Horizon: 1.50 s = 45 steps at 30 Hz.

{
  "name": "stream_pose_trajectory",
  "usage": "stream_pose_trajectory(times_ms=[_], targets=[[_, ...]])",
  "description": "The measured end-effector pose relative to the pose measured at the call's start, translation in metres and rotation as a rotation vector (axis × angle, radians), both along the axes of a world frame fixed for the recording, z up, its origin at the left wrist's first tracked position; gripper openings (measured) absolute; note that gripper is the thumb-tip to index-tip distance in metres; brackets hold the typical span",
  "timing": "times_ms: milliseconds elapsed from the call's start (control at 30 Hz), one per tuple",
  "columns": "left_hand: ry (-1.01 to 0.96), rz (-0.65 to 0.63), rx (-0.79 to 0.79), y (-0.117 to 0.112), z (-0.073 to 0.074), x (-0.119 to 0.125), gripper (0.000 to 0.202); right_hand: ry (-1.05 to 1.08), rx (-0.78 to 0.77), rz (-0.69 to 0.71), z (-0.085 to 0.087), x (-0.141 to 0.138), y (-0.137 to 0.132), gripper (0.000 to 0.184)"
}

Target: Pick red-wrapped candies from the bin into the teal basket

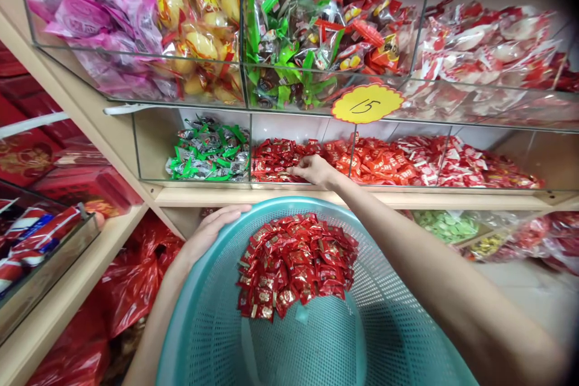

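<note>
A teal plastic basket (203, 289) with perforated walls is tilted in front of me, and a heap of small red-wrapped candies (298, 265) lies in it. My left hand (212, 229) grips the basket's left rim, the thumb side hidden. Over the basket, my right hand (317, 170) reaches into a clear shelf compartment. Its fingers are curled and pressed together at the red-wrapped candies (277, 154) there, which look like those in the basket. Any candy between the fingertips is mostly hidden.
Green-and-silver wrapped candies (210, 151) fill the compartment to the left, orange-red ones (384, 160) to the right. Above runs a clear bin edge with a yellow price tag (368, 102) marked 15. Red plastic bags (140, 283) hang low at the left, beside a wooden upright.
</note>
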<state>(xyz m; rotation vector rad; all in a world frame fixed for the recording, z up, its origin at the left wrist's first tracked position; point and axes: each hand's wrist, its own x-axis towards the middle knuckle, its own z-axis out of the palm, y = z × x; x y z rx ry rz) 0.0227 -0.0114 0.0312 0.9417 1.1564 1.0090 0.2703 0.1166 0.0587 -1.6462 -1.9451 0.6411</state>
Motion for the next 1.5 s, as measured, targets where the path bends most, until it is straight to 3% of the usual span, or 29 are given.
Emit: stream_pose_trajectory(times_ms=[133,367,533,633,733,800,867,1000,1167,1300,1500], targets=[[0.042,0.009,0.004,0.0,0.002,0.0,0.036,0.066,-0.015,0.039,0.001,0.001,0.0,0.014],[0.121,-0.011,0.096,0.001,0.003,-0.002,0.03,0.284,-0.193,0.183,0.001,0.001,0.003,0.035],[0.083,-0.002,0.016,-0.002,0.004,0.0,0.034,0.359,-0.19,0.166,-0.003,0.002,0.006,0.027],[0.086,0.006,0.02,-0.003,0.006,0.002,0.033,0.412,-0.08,0.138,-0.004,0.004,0.007,0.019],[0.078,0.007,0.004,-0.003,0.007,0.003,0.034,0.495,0.211,0.117,0.006,0.005,-0.004,0.014],[0.079,0.008,0.01,-0.003,0.007,0.003,0.034,0.558,0.363,0.131,0.017,0.007,-0.023,0.017],[0.082,0.008,0.023,-0.002,0.007,0.002,0.033,0.591,0.395,0.19,0.027,0.01,-0.051,0.021],[0.075,-0.004,0.034,-0.001,0.005,0.002,0.032,0.432,0.183,0.467,0.028,0.021,-0.11,0.026],[0.096,-0.014,0.088,-0.001,0.003,0.0,0.026,0.142,-0.115,0.609,-0.003,0.035,-0.141,0.031],[0.131,-0.032,0.151,-0.001,0.002,-0.002,0.024,-0.067,-0.09,0.669,-0.016,0.038,-0.141,0.02],[0.133,-0.023,0.153,-0.001,0.003,-0.001,0.025,-0.286,0.004,0.765,-0.017,0.033,-0.145,0.015]])
